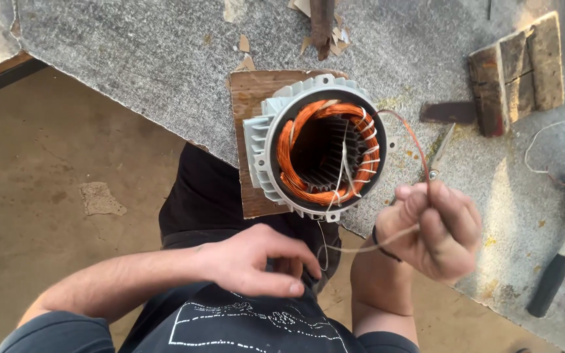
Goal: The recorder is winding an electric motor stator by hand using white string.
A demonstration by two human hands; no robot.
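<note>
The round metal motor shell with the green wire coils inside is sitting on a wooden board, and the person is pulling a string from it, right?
Almost. The coils inside the motor shell are orange copper, not green, as the head view shows. The shell does sit on a wooden board, and the right hand holds a string from it.

Sunlit grey bench (165, 59), perhaps concrete floor (47, 196)

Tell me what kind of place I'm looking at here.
Probably a small motor-repair workshop: a motor stator with bare copper windings sits on a rough grey workbench, with a hammer and scissors lying nearby.
</note>
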